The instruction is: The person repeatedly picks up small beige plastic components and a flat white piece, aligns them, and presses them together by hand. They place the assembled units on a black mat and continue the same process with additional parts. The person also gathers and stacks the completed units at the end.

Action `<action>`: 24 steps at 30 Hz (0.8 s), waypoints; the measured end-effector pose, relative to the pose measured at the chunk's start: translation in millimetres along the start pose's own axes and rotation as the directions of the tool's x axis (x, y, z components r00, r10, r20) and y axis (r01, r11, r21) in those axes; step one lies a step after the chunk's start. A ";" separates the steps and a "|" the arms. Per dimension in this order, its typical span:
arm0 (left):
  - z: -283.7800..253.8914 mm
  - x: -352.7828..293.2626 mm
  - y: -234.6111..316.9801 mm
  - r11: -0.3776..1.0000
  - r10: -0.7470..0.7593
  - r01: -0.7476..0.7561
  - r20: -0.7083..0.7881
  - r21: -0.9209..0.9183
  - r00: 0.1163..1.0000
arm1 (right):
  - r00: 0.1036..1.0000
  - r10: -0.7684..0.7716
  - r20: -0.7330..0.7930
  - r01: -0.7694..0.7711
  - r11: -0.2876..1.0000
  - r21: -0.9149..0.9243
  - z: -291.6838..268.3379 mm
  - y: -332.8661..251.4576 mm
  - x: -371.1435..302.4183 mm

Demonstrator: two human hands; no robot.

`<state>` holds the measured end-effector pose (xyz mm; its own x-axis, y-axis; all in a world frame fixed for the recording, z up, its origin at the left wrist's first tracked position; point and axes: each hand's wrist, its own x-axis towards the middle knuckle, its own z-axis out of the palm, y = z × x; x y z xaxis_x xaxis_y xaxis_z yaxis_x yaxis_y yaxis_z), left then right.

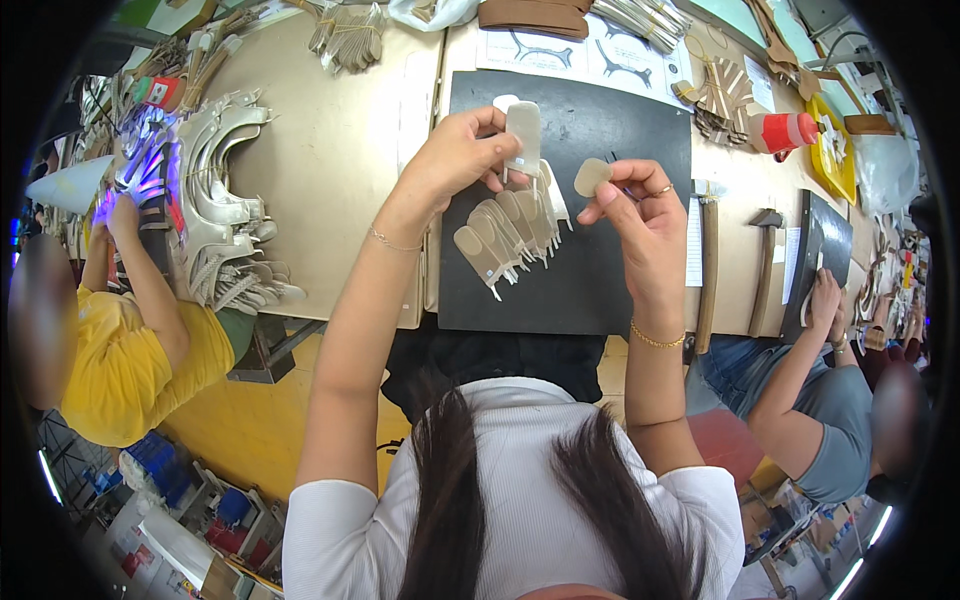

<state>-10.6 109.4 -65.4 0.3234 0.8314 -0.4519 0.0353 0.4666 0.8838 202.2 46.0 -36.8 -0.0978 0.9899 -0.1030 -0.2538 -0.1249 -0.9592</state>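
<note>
Above the black mat (560, 300), my left hand (465, 150) is closed on a pale tongue-shaped piece (523, 135) with a rounded top, held upright. Another pale edge shows behind it. In my right hand (640, 210), thumb and fingers pinch a small rounded beige piece (592, 178). A thin dark thing shows by those fingers; I cannot make out what it is. Below and between my hands, a fanned row of similar beige pieces (490, 240) lies overlapping on the mat, with narrow pale ends toward me.
Two hammers (765, 260) (708, 250) lie right of the mat. Beyond are a red bottle (780, 132), a yellow tray (832, 150) and bundled strips (725, 95). Silvery cut parts (215, 190) are piled at left. Co-workers sit on both sides, one in a yellow shirt (130, 360).
</note>
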 end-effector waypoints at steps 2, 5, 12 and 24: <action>-0.4 -1.2 1.6 0.998 0.059 -0.061 -0.072 -0.034 0.996 | 1.000 0.009 -0.012 -0.009 1.000 -0.005 1.3 -0.8 0.7; 3.3 -8.9 6.8 0.984 0.134 -0.150 -0.157 -0.097 0.978 | 1.000 0.007 -0.014 -0.007 1.000 0.015 5.4 -2.4 1.7; 22.3 -61.6 18.1 0.965 0.200 -0.224 -0.169 -0.136 0.965 | 0.997 -0.012 0.073 0.018 0.996 -0.084 23.8 -15.3 1.4; 37.9 -119.7 15.6 0.964 0.209 -0.226 -0.122 -0.143 0.970 | 0.960 -0.066 0.272 0.185 0.878 -0.442 37.4 -39.1 -11.6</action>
<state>-12.9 5.7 7.0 0.2056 0.9411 -0.2684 -0.1742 0.3051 0.9362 177.3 36.8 11.8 -0.3394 0.9399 0.0359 0.1845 0.1039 -0.9773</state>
